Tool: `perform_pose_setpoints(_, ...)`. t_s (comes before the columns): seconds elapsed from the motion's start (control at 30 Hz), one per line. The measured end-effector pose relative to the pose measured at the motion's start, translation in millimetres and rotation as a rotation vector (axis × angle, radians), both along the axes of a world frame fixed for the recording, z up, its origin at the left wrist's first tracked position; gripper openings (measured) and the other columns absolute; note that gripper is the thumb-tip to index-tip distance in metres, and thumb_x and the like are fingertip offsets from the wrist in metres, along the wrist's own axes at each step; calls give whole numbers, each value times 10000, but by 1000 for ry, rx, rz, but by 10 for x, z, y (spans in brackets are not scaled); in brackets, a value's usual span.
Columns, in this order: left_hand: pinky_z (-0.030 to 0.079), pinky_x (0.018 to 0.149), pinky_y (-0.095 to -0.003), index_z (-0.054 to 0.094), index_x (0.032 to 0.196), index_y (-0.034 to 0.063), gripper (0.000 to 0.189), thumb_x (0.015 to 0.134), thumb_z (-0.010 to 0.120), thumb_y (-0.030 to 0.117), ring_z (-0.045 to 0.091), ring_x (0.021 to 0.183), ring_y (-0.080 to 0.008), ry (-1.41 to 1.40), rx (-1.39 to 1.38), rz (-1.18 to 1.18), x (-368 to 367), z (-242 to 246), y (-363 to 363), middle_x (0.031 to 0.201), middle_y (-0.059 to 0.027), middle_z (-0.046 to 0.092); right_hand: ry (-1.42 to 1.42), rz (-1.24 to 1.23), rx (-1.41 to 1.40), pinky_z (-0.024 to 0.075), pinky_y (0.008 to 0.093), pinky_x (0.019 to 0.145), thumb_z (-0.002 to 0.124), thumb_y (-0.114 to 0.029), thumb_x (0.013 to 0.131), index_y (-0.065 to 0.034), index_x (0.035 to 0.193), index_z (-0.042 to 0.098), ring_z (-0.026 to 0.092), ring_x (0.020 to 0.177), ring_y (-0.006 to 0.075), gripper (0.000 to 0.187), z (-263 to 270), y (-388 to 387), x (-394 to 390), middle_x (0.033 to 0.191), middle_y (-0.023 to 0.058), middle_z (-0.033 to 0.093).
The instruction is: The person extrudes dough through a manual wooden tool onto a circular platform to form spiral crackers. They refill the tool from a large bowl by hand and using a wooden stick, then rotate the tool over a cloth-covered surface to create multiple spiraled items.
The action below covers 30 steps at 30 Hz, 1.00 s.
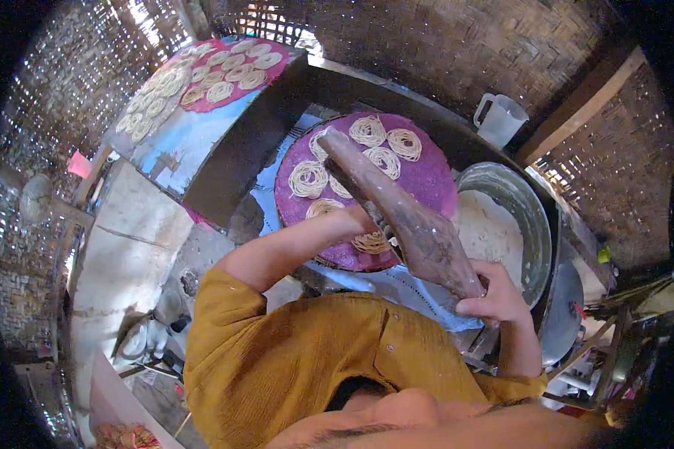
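A large brown wooden tool [421, 230], perhaps a noodle press, slants over a round purple tray [432, 168]. My right hand [497, 294] grips its lower right end. My left forearm reaches in from the left, and my left hand [375, 221] is mostly hidden beneath the wooden tool; whether it grips anything cannot be seen. Several flat coils of pale noodle-like strands [308, 179] lie on the tray, some partly covered by the tool. One strand coil [370, 242] lies close to my left hand, near the tray's front edge.
Right of the tray stands a big round metal basin [539, 252] holding pale dough or flour [486, 224]. Behind it is a translucent plastic jug [502, 120]. At back left, more coils lie on a pink round sheet [202, 101] on a raised surface [213, 140]. A blue-white cloth [421, 294] lies under the tray.
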<state>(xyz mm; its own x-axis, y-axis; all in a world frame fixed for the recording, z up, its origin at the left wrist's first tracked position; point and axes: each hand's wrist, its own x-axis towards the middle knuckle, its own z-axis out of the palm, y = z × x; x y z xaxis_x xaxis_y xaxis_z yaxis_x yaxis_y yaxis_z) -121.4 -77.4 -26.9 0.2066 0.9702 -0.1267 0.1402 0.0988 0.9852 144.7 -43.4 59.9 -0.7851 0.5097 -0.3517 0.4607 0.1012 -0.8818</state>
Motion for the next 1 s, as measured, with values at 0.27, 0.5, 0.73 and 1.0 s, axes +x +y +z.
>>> perform_pose_setpoints(0.27,324,922,-404,493,1127,56,419,849,398,355,401,1106,-319,62,-25,-102,-113,-375,-7,1237,-174,402,126,13,164,431,291,785,768,-267,538,37,1080,524,561,853,144,668,-148,76,41,925,96,611)
perform_pose_setpoints(0.5,302,903,-480,522,1132,136,402,837,375,367,385,1068,-401,953,364,-212,-107,-149,45,1284,-177,338,165,-155,5,403,294,815,758,-279,550,27,1088,522,532,881,139,663,-122,157,113,951,72,590)
perform_pose_setpoints(0.73,314,903,-477,344,1262,68,679,837,223,584,370,1144,-309,-541,132,411,-423,90,690,1292,-129,368,312,-251,-103,449,244,554,703,-462,558,40,988,519,555,635,141,687,-155,146,32,782,86,573)
perform_pose_setpoints(1.0,385,864,-412,349,1255,96,708,795,304,633,551,850,-235,-1350,445,-190,-470,987,1059,820,-28,563,303,-44,-339,436,249,520,516,-530,751,18,1020,504,541,605,138,610,-45,453,-103,818,80,574)
